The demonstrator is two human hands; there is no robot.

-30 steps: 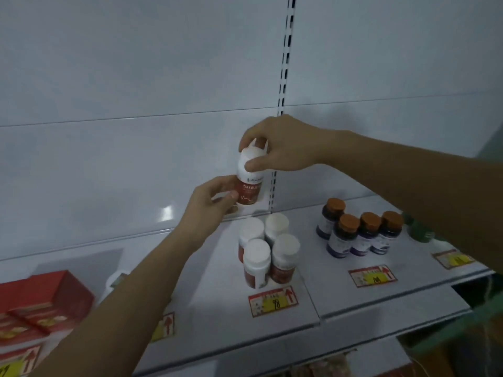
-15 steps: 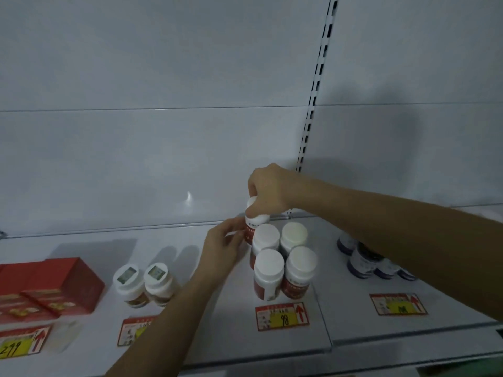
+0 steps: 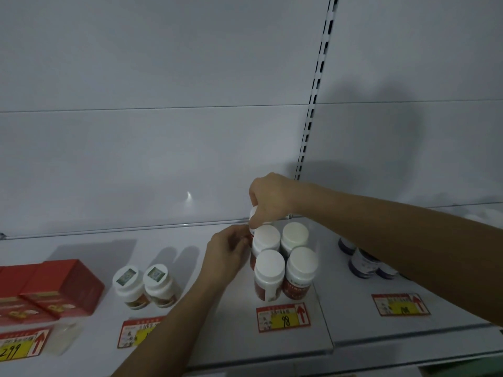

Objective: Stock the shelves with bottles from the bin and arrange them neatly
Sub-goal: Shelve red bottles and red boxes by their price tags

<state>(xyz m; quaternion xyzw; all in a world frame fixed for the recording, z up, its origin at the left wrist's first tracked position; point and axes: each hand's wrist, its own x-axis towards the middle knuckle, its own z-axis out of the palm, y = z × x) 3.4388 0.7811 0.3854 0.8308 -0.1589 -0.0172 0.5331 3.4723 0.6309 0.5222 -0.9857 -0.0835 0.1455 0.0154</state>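
A red bottle with a white cap (image 3: 253,213) stands at the back of the white shelf (image 3: 190,268), behind a tight group of several matching bottles (image 3: 283,259). My right hand (image 3: 269,197) grips its cap from above. My left hand (image 3: 226,254) touches the bottle's left side with its fingertips; most of the bottle's body is hidden by the hands and the bottles in front. The bin is out of view.
Two white jars (image 3: 144,284) with square lid stickers stand to the left, and red boxes (image 3: 51,289) lie at the far left. Dark blue bottles (image 3: 362,262) sit under my right forearm. Price tags (image 3: 283,317) line the shelf's front edge.
The bottle has come down from mid-air to the back of the bottle group, both hands moving with it. The view has shifted left, bringing the two white jars into sight.
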